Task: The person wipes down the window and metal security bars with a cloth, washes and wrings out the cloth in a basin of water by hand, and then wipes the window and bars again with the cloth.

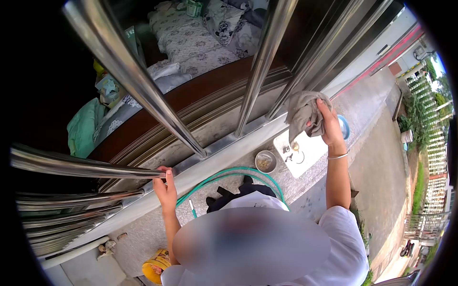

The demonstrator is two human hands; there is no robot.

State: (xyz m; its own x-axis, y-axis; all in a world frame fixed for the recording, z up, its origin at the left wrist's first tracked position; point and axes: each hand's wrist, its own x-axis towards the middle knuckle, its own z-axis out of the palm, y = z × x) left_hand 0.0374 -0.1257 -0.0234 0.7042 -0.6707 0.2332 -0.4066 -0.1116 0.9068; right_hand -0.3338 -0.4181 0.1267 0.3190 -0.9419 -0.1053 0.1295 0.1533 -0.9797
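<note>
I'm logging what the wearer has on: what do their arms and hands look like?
The right arm has a short white sleeve and, at the wrist, a slim silver-coloured bangle; the right hand is gloveless. The left hand is gloveless too, its wrist showing no jewellery.

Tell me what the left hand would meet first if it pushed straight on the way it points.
The polished metal window bar: the left hand is on its lower end. Past that, the sill looks next, though depth is unclear.
</note>
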